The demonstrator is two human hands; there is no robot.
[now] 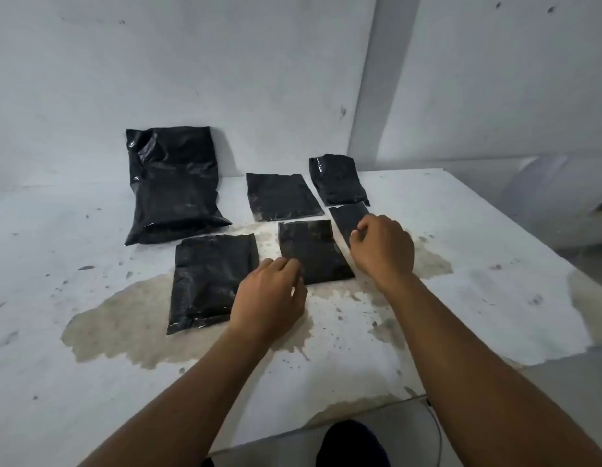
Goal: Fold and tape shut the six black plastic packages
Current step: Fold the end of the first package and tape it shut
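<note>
Several black plastic packages lie on a white table [90, 382]. The biggest package [173, 183] leans against the wall at the back left. A medium package [208, 281] lies at the front left. Flat packages sit at the back middle [281, 196] and in the centre [311, 251]. A folded package [336, 179] lies at the back right, with a narrow package [346, 219] just in front of it. My left hand [269, 298] hovers at the centre package's near left corner, fingers curled. My right hand [382, 247] rests over the narrow package, fingertips touching it.
White walls stand behind the table, with a corner post [377, 79] at the back right. A large brownish stain [191, 332] spreads under the packages. The table's right edge [515, 230] drops to a pale floor. A thin cable [434, 419] hangs at the front edge.
</note>
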